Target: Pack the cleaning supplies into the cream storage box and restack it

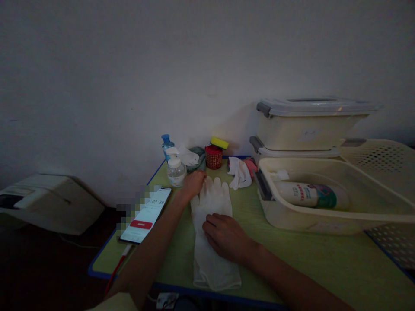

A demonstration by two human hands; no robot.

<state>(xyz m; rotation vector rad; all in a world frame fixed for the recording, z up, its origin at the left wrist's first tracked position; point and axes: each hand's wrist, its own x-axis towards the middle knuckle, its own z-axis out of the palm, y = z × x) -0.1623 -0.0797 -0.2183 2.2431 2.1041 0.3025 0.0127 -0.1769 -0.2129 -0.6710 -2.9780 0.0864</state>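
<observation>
A white rubber glove (212,259) lies flat on the green table, its fingers pointing to the wall and its cuff at the near edge. My left hand (193,183) is closed at the tips of the glove's fingers, pinching one on the left side. My right hand (227,235) rests on the glove's palm with its fingers slightly bent and laid on the rubber. Just beyond my left hand stands a clear pump bottle (177,172) with a white top.
A lit phone (145,218) on a red cable lies at left. Behind are a blue-capped bottle (166,142), a red basket (213,157), a yellow sponge (219,143) and a white cloth (239,172). At right, an open bin (308,220) holds a spray can (301,194) beside stacked lidded boxes (311,129).
</observation>
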